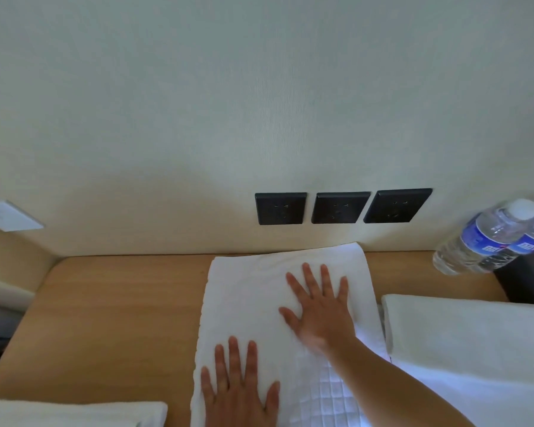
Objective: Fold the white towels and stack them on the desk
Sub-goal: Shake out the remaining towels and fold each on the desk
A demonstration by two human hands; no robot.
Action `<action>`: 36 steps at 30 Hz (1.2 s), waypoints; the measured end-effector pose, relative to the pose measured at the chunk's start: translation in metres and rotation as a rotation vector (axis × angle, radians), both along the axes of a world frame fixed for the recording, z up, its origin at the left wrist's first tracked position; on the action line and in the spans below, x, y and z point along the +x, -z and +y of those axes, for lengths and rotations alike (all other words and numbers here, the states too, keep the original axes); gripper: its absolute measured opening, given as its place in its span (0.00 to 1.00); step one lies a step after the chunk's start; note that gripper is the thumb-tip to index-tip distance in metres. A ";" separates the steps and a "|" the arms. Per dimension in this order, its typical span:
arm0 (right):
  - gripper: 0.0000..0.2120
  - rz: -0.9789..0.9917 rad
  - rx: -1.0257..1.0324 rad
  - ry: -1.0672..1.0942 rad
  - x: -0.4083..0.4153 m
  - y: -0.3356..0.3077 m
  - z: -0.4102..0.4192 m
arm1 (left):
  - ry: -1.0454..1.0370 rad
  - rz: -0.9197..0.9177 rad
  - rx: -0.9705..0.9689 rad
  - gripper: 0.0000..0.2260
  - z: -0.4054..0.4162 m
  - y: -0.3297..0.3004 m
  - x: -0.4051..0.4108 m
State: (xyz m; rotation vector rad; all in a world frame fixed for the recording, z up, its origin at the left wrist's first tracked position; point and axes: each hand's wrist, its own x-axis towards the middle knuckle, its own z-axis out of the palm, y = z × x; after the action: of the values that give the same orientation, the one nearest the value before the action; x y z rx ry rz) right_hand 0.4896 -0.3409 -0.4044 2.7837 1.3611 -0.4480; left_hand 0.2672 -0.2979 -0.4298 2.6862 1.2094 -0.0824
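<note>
Head view, looking down over a light wooden bench set against a pale cream wall.

Nearest, at the bottom left corner, the edge of a folded white towel lies on the bench. Just right of it, the left hand lies flat, fingers straight and slightly spread, palm down on the near part of a white terry towel spread lengthwise from the near edge toward the wall. A quilted, grid-stitched white patch shows at the near right of this towel, beside the right forearm.

A little farther in, the right hand also presses flat on the same towel, fingers straight and fanned apart, its arm coming in from the lower right.

To the right of the towel sits a thick white folded towel or pad, close beside it; whether they touch is unclear.

Farther right, near the wall, two clear plastic water bottles with blue labels stand on a dark tray or box.

On the wall just beyond the towel's far edge are three black square power sockets in a row. Far left, a white wall plate is mounted.
</note>
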 end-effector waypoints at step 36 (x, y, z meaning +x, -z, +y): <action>0.28 0.001 0.074 -0.393 -0.177 0.009 -0.315 | 0.074 0.328 -0.123 0.32 -0.128 -0.033 -0.211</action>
State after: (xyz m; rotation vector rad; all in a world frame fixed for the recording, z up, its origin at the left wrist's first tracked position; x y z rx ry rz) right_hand 0.3127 -0.6556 -0.4130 2.4714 1.8995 -0.3886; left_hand 0.0559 -0.4260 -0.3967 2.6783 1.1417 -0.6090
